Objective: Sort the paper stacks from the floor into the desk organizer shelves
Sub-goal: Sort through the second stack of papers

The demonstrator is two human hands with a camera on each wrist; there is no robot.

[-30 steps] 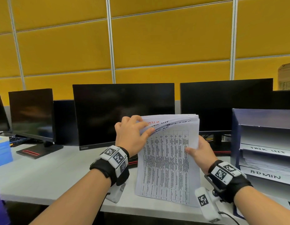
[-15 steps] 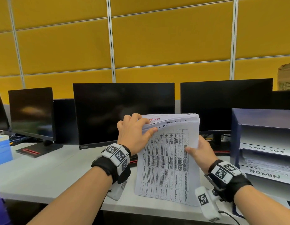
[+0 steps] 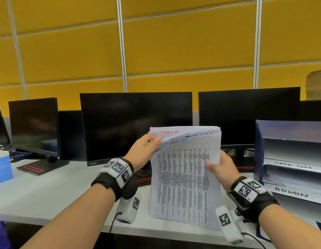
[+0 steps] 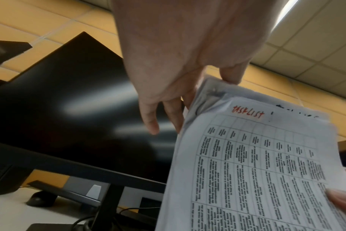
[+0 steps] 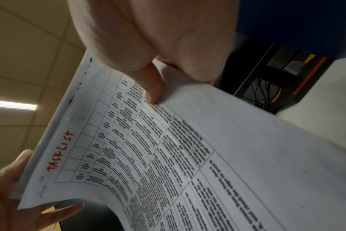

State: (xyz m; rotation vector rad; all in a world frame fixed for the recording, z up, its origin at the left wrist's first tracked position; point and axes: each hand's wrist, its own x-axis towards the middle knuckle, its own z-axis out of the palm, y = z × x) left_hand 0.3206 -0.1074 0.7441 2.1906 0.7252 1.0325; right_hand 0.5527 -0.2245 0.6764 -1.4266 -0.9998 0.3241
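Note:
A stack of printed table sheets point(image 3: 185, 177) stands upright on the white desk point(image 3: 48, 194) in front of me. My right hand point(image 3: 221, 166) pinches its right edge, thumb on the front page. My left hand point(image 3: 145, 151) grips the top left corner and bends the front sheets forward. Behind them shows a page marked "TASKLIST" in red point(image 4: 248, 112) point(image 5: 59, 151). The blue desk organizer point(image 3: 289, 130) stands at the right, with shelves labelled "TASK LIST" point(image 3: 294, 166) and "ADMIN" point(image 3: 291, 193) holding papers.
Several dark monitors point(image 3: 136, 124) line the back of the desk before a yellow panel wall. A light blue box point(image 3: 1, 168) sits at the left edge. Monitor stands and cables lie behind the stack.
My left hand has peeled the top corner of the front sheets further forward, so the red "TASKLIST" heading shows more. The right hand and the stack stay in place.

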